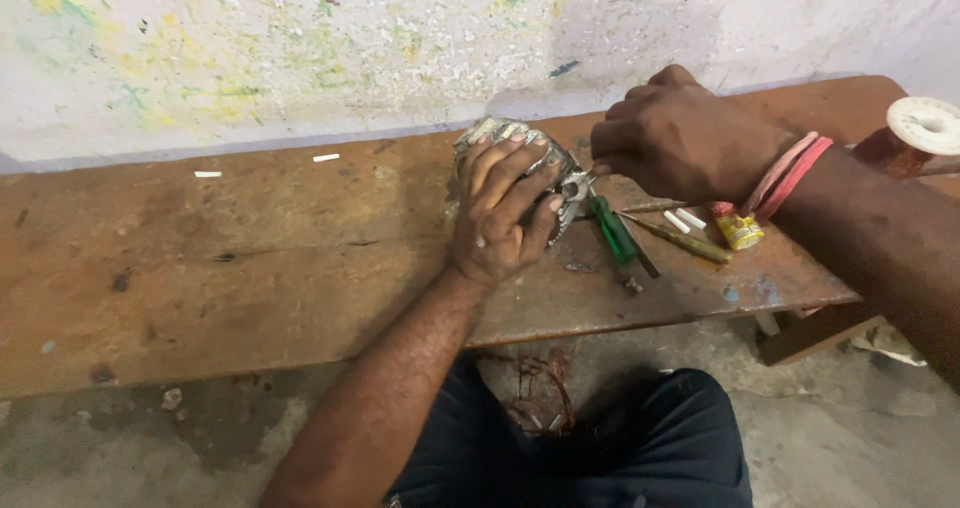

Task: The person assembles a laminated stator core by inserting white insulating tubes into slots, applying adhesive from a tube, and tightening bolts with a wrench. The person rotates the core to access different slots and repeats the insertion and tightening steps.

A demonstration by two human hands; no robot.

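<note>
Left hand (500, 213) lies over the grey metal motor core (520, 153) on the wooden bench (250, 268), fingers spread and gripping it. Right hand (675, 138) works at the core's right end, fingers curled together, apparently pinching something too small to identify. A green-handled screwdriver (610, 230) and small yellow tube (738, 228) lie just beside; a wire spool (915, 133) stands farther right.

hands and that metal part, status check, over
Left hand gripping the metal part on the bench. Right hand pinched at its right edge. Green screwdriver and small yellow bottle lie close by.

two hands (505, 213), one metal stator (520, 143), one green-handled screwdriver (610, 230), one spool (915, 133)
</note>
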